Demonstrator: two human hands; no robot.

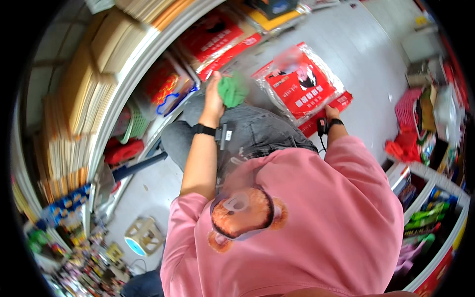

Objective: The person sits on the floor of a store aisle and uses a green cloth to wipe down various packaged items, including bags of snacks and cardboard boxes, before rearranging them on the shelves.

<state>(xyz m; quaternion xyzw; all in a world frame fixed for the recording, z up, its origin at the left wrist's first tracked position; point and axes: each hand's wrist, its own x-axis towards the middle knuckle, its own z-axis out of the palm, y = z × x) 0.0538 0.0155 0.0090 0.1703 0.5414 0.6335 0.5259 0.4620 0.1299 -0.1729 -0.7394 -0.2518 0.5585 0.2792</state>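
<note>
A crumpled green cloth (232, 90) is bunched in my left hand (213, 97), just above my grey jeans at the knee. My right hand (333, 112) grips the lower edge of a flat red package (295, 98) in clear plastic. That package bears a printed picture and writing, and it slants over the grey floor in front of me. Black straps circle both my wrists, each with a small device on it.
Left of me runs a shelf (122, 70) with stacked paper goods above. More red packages (217, 41) lie on its lower level, beside a green basket (136, 120). A plastic stool (144, 236) stands behind on the left. At right are a pink basket (408, 105) and a goods rack (426, 174).
</note>
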